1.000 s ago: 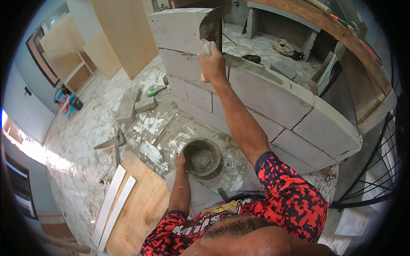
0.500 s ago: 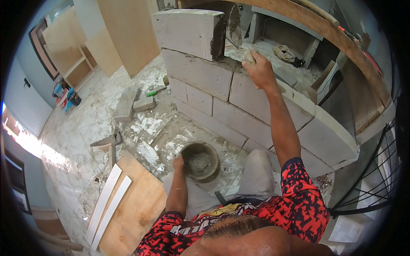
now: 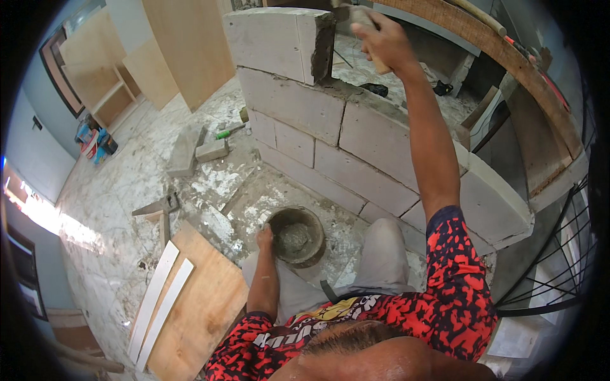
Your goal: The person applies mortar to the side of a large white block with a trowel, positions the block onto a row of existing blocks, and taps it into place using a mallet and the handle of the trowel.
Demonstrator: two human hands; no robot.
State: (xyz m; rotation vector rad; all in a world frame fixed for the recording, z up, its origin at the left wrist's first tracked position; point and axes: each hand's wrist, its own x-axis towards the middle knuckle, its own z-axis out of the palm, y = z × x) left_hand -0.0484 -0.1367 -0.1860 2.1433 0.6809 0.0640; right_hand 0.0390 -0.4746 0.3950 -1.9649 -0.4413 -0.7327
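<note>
My right hand (image 3: 384,41) is closed around the pale handle of a trowel (image 3: 360,16), raised over the top of a wall of light grey blocks (image 3: 375,136). The trowel's blade lies near the upper edge of the view and shows only in part. Mortar coats the wall's top course and the rough end of the highest block (image 3: 273,47), just left of the trowel. Down between my knees and the wall stands a dark round bucket (image 3: 319,230) with wet grey mortar (image 3: 295,240) inside. My left hand (image 3: 265,237) grips its left rim.
Left of the bucket lie a handsaw (image 3: 152,208), a plywood sheet (image 3: 197,305) and two white strips (image 3: 166,311). Loose blocks (image 3: 211,150) and a green-handled tool (image 3: 225,134) rest near the wall's foot. A wooden beam (image 3: 546,95) curves along the right, above black metal bars (image 3: 553,267).
My right hand has lifted the trowel up and away from the wall top, tilting its blade toward the upper edge. My left hand stays on the bucket's rim.
</note>
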